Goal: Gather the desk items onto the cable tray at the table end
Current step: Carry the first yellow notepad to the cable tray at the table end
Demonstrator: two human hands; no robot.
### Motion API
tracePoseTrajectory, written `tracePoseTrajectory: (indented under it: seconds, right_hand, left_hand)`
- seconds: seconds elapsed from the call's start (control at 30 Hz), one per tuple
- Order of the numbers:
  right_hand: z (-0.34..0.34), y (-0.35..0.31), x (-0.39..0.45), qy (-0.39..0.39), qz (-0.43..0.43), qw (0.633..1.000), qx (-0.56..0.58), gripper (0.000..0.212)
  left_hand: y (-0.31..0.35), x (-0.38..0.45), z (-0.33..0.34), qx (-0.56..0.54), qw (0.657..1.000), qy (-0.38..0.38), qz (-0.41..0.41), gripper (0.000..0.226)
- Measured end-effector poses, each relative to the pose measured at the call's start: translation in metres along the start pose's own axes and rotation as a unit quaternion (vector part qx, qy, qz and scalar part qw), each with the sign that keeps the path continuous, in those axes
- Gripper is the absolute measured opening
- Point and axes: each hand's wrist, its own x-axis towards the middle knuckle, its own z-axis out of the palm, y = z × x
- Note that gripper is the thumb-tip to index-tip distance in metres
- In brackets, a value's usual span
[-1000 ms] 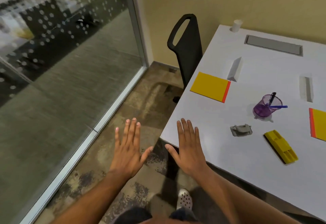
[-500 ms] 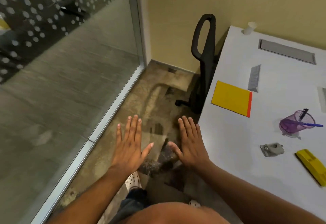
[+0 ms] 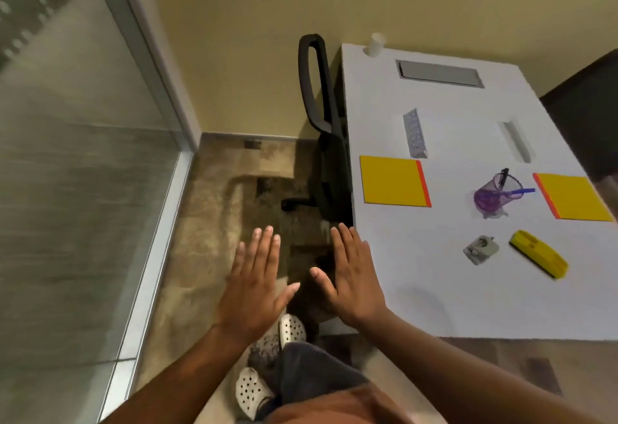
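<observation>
Your left hand (image 3: 254, 285) and right hand (image 3: 353, 281) hover flat, fingers spread, holding nothing, just off the bench (image 3: 401, 290) corner; the purple pen cup (image 3: 493, 194) lies tipped well beyond your right hand; grab it carelessly and its pens could spill short of the cable tray (image 3: 439, 73) farthest away.

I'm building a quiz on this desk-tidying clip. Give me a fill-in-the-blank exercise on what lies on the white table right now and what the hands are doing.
1. Both the left hand and the right hand hold ____.
2. The translucent purple cup has a blue ____ sticking out over its rim.
3. The number of flat yellow pads with an orange edge on the white table is ____.
4. The grey recessed cable tray has ____ desk items on it.

Missing words: nothing; pen; two; no
</observation>
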Motion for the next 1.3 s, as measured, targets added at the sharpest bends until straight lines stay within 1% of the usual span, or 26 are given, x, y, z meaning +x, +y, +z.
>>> tracePoseTrajectory:
  seconds: [0.1,0.23,0.33,0.43,0.53,0.6,0.67,0.7,0.8,0.9,1.0,1.03,1.13,1.23,1.3]
  right_hand:
    - [-0.002,0.012,0.012,0.033,0.082,0.995,0.043,0.082]
    - [0.0,0.029,0.036,0.075,0.156,0.98,0.094,0.082]
    - [-0.001,0.039,0.06,0.094,0.232,0.956,0.154,0.087]
    - [-0.006,0.054,0.086,0.091,0.289,0.931,0.203,0.083]
    - [-0.015,0.074,0.108,0.08,0.328,0.911,0.238,0.08]
    - [-0.019,0.089,0.124,0.092,0.355,0.892,0.263,0.073]
    - [-0.023,0.102,0.139,0.106,0.393,0.865,0.293,0.067]
    - [-0.025,0.108,0.145,0.116,0.414,0.846,0.315,0.063]
    - [-0.029,0.126,0.166,0.15,0.476,0.778,0.382,0.05]
    - [-0.031,0.141,0.181,0.151,0.521,0.719,0.434,0.045]
    - [-0.032,0.15,0.189,0.143,0.534,0.673,0.492,0.049]
    - [-0.031,0.152,0.192,0.14,0.536,0.657,0.511,0.051]
    - [-0.028,0.158,0.201,0.142,0.549,0.601,0.563,0.054]
    - [-0.024,0.164,0.213,0.169,0.578,0.542,0.586,0.047]
    - [-0.019,0.163,0.222,0.192,0.602,0.496,0.596,0.044]
  left_hand:
    - [0.008,0.036,-0.003,-0.011,0.998,0.003,0.059,0.09]
    - [0.015,0.097,-0.005,-0.026,0.989,-0.016,0.142,0.089]
    - [0.023,0.152,-0.006,-0.036,0.976,-0.065,0.204,0.089]
    - [0.035,0.206,-0.007,-0.025,0.961,-0.09,0.262,0.087]
    - [0.056,0.258,-0.008,-0.031,0.95,-0.102,0.293,0.085]
    - [0.075,0.289,-0.007,-0.039,0.946,-0.115,0.3,0.085]
    - [0.094,0.317,-0.007,-0.05,0.943,-0.146,0.294,0.086]
    - [0.103,0.33,-0.007,-0.057,0.942,-0.162,0.287,0.086]
    - [0.125,0.37,-0.004,-0.054,0.935,-0.208,0.283,0.083]
    - [0.142,0.411,0.009,-0.052,0.927,-0.263,0.263,0.072]
    - [0.158,0.456,0.028,-0.09,0.925,-0.305,0.206,0.053]
    - [0.164,0.471,0.036,-0.101,0.924,-0.319,0.187,0.05]
    - [0.177,0.509,0.055,-0.105,0.918,-0.357,0.138,0.053]
    - [0.187,0.533,0.074,-0.122,0.91,-0.39,0.076,0.058]
    - [0.186,0.542,0.086,-0.143,0.908,-0.393,0.039,0.051]
